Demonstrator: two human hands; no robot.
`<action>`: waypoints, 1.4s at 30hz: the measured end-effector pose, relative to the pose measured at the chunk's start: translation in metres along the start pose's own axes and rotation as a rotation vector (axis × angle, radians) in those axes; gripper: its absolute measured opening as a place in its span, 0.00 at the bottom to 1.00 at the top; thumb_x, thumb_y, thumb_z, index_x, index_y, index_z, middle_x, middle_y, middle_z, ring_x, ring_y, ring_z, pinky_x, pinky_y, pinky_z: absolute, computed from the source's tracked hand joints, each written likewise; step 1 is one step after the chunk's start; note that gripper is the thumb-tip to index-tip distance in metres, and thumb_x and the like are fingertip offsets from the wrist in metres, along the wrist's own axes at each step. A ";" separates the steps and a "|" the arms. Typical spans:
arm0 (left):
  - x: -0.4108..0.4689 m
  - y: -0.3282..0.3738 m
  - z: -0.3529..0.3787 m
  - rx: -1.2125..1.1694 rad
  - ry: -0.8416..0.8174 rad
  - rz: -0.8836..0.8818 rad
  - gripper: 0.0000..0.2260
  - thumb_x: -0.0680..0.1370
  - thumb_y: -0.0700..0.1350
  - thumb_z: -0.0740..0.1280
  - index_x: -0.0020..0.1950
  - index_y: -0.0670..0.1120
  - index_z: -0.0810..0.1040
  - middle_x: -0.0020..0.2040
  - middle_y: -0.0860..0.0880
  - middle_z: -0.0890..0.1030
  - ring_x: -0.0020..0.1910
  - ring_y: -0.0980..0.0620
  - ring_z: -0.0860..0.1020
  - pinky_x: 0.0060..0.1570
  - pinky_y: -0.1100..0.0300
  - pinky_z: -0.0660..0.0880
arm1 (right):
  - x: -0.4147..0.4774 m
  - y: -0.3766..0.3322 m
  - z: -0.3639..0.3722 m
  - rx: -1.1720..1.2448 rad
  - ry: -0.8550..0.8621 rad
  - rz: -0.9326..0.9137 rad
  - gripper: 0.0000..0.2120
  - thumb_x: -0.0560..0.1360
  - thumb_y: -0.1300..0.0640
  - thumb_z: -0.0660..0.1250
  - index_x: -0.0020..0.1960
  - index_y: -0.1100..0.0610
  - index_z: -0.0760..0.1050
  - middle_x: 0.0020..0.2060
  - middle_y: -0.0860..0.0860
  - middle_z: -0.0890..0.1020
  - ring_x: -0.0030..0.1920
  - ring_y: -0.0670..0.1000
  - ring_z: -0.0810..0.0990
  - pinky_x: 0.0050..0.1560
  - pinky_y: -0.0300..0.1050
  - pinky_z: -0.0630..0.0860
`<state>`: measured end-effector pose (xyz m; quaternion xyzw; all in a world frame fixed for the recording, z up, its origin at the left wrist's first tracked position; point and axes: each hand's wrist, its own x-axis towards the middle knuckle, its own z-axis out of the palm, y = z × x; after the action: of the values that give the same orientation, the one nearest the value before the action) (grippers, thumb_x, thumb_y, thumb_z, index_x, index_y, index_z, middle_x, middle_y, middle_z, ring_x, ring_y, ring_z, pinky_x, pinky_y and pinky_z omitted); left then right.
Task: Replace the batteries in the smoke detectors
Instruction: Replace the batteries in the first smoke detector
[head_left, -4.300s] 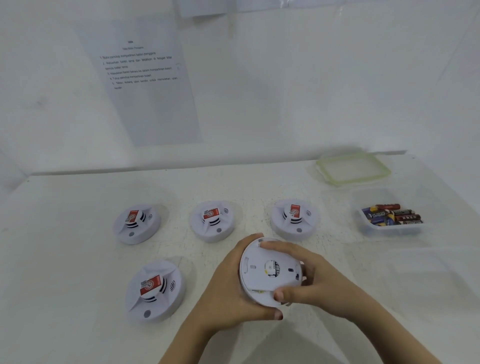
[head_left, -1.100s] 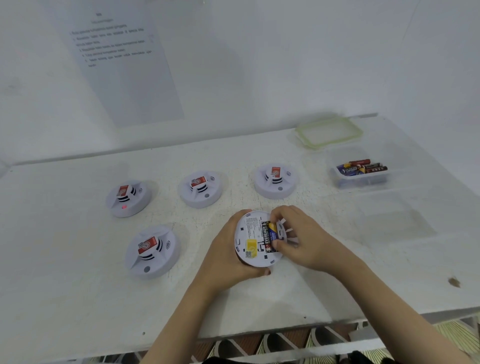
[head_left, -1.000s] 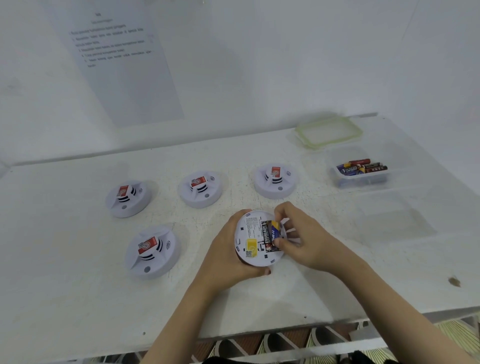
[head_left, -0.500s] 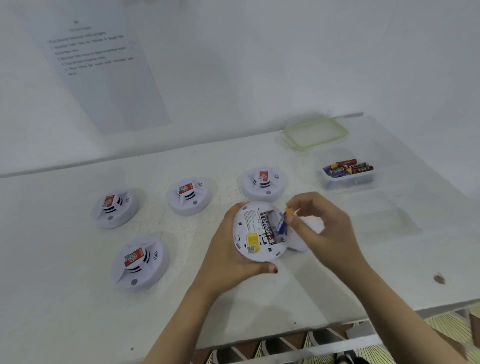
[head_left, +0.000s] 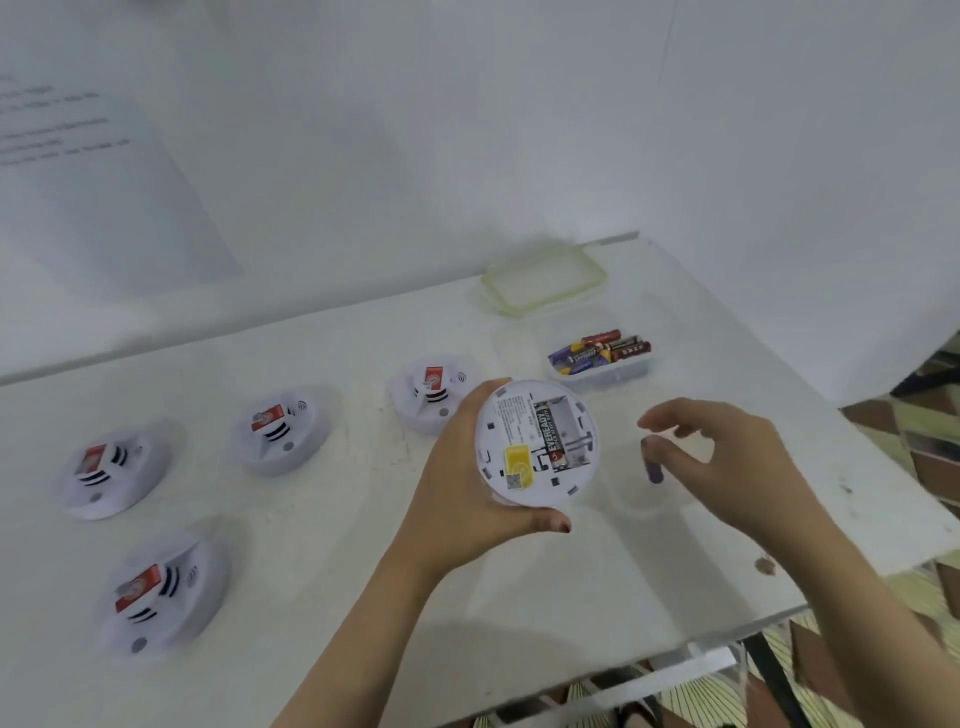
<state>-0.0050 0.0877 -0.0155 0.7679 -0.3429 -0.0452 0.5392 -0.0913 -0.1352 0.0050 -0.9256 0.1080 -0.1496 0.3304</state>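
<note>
Smoke detector (head_left: 537, 441) sits back-up at centre frame, your left hand (head_left: 467, 483) clamped round its rim to bare the battery bay (head_left: 569, 431). Your right hand (head_left: 727, 457) pinches a purple battery (head_left: 653, 467) beside it.

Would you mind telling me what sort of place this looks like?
Probably a staged test bench rather than a home: a printed sheet on the white wall, identical smoke detectors laid out on the white table, and a tub of batteries.
</note>
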 end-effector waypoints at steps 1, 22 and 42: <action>0.004 0.003 0.005 0.006 -0.004 0.012 0.44 0.56 0.53 0.81 0.68 0.61 0.63 0.62 0.66 0.72 0.65 0.61 0.72 0.60 0.71 0.69 | 0.001 0.000 -0.003 -0.019 -0.011 -0.045 0.10 0.73 0.56 0.69 0.46 0.40 0.74 0.43 0.33 0.79 0.47 0.41 0.76 0.45 0.24 0.64; 0.045 0.015 0.066 0.175 -0.047 -0.027 0.46 0.60 0.57 0.81 0.72 0.54 0.63 0.66 0.56 0.73 0.65 0.51 0.74 0.62 0.46 0.73 | 0.045 0.023 -0.049 -0.350 -0.250 -0.627 0.29 0.69 0.47 0.68 0.67 0.58 0.72 0.60 0.50 0.79 0.51 0.51 0.82 0.45 0.45 0.81; 0.048 0.022 0.079 0.145 0.121 -0.009 0.41 0.59 0.50 0.82 0.68 0.58 0.66 0.61 0.60 0.76 0.61 0.56 0.76 0.57 0.64 0.75 | 0.054 0.050 -0.036 -0.106 -0.282 -0.653 0.23 0.74 0.43 0.60 0.61 0.56 0.78 0.68 0.54 0.72 0.54 0.51 0.82 0.47 0.47 0.80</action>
<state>-0.0144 -0.0069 -0.0149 0.8078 -0.3086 0.0240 0.5016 -0.0590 -0.2100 0.0108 -0.9387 -0.2322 -0.1123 0.2286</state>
